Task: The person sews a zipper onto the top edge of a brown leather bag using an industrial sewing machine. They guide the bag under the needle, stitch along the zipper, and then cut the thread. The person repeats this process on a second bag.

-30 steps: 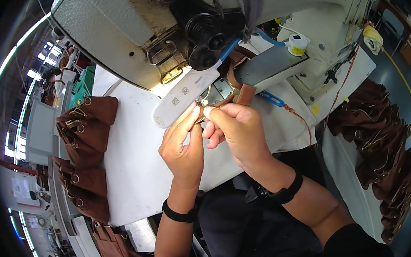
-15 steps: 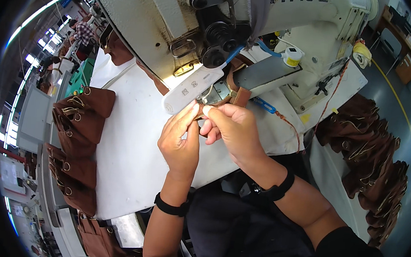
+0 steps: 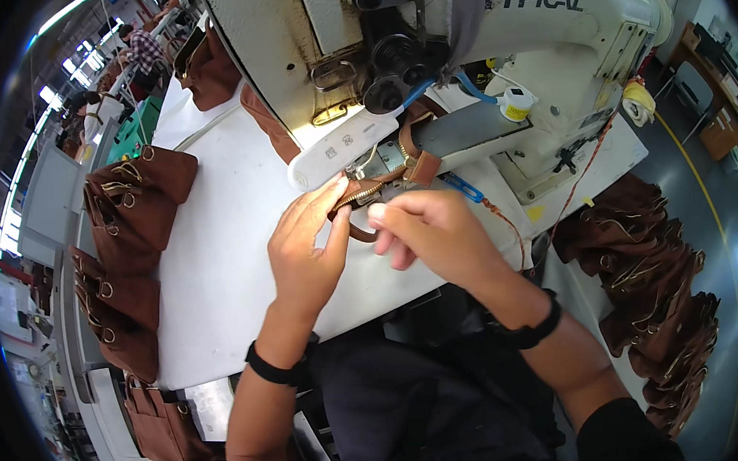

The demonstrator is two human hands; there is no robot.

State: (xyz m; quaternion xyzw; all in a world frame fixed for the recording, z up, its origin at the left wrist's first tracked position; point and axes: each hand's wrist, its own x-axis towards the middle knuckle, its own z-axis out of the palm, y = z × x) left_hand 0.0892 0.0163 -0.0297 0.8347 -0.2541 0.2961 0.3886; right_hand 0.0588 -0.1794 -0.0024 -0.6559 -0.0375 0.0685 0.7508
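Head view: my left grip [image 3: 306, 232] pinched the brown zipper strip [image 3: 360, 194] at the sewing machine [image 3: 549, 37], seemingly to steady it; my right grip [image 3: 434, 234], thumb and finger pressed together, hung just beside it.

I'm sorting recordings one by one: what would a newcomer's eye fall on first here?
Probably the big pale sewing machine filling much of the top of the view. Just below it, near the centre, the left hand holds a brown zipper strip with gold-coloured teeth, the right hand close beside it. Brown bags line the left edge of the white table, and more brown pieces lie heaped at the right.
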